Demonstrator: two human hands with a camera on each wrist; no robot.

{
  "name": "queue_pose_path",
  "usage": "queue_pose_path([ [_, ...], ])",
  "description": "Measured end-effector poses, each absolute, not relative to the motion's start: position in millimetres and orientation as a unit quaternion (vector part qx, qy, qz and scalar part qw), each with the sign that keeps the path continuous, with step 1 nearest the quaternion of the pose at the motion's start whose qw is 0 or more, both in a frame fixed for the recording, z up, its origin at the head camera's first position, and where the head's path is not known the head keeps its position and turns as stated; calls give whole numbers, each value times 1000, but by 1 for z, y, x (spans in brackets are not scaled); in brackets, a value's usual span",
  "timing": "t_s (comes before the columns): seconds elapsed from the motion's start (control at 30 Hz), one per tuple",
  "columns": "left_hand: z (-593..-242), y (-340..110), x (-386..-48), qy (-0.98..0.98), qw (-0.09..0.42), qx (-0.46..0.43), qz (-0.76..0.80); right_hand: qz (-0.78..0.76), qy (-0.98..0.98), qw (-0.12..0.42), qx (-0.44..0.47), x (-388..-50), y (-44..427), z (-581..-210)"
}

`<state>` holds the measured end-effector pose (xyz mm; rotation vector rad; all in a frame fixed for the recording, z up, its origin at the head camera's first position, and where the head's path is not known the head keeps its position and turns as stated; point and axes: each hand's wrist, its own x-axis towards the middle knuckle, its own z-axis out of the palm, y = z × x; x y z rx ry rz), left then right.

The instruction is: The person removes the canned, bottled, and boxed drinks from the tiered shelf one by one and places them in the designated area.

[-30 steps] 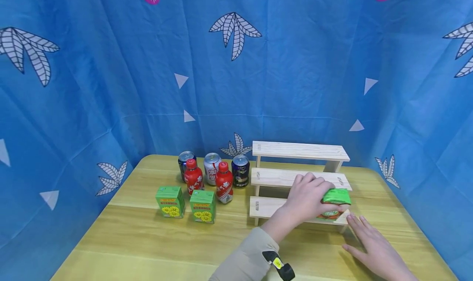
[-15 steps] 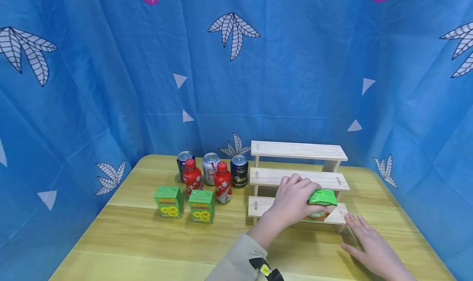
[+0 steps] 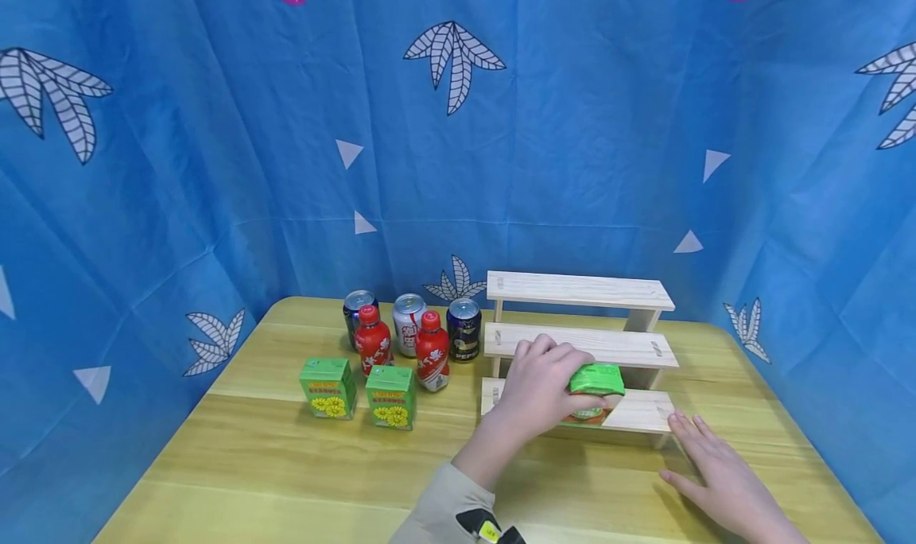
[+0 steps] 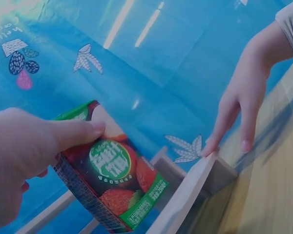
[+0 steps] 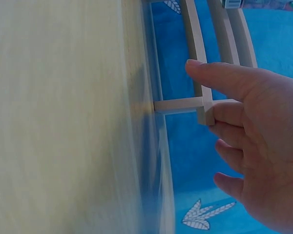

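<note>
My left hand [image 3: 541, 385] grips a juice carton [image 3: 597, 381] with a green top, thumb across its front. In the left wrist view the carton [image 4: 115, 168] shows red fruit and a round green label. It is over the lowest board of a pale wooden three-step shelf [image 3: 637, 411]; whether its base touches the board I cannot tell. My right hand [image 3: 723, 480] has its fingers extended, with fingertips at the right end of that lowest board. The right wrist view shows the right hand [image 5: 263, 126] with thumb and fingers spread about the board's corner.
Left of the shelf stand two green cartons with yellow flowers [image 3: 391, 401], two red bottles [image 3: 432, 355] and three cans [image 3: 465, 333] behind them. A blue patterned curtain [image 3: 458, 170] surrounds the wooden table [image 3: 286, 480].
My left hand has moved left along the lowest board with the juice carton, from its right end to near its middle. The right hand has stayed at the board's right end.
</note>
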<state>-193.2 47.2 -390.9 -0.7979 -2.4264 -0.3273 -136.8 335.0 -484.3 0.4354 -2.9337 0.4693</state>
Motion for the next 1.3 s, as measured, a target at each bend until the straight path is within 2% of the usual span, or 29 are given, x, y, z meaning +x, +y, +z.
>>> queue_pose_path([
  [0.2,-391,33,-191,-905,271,-288,-158,152,-973,87,152,-135,335,-486],
  [0.57,-391,7,-187,-904,271,-262,-200,164,-972,74,152,-135,336,-488],
  [0.83,-390,-12,-184,-904,252,-230,-257,165,-973,68,148,-136,336,-486],
  [1.13,-386,-34,-180,-924,208,-174,-269,168,-971,73,155,-136,337,-488],
  [1.3,-386,-48,-179,-928,204,-152,-272,170,-971,66,154,-137,337,-488],
])
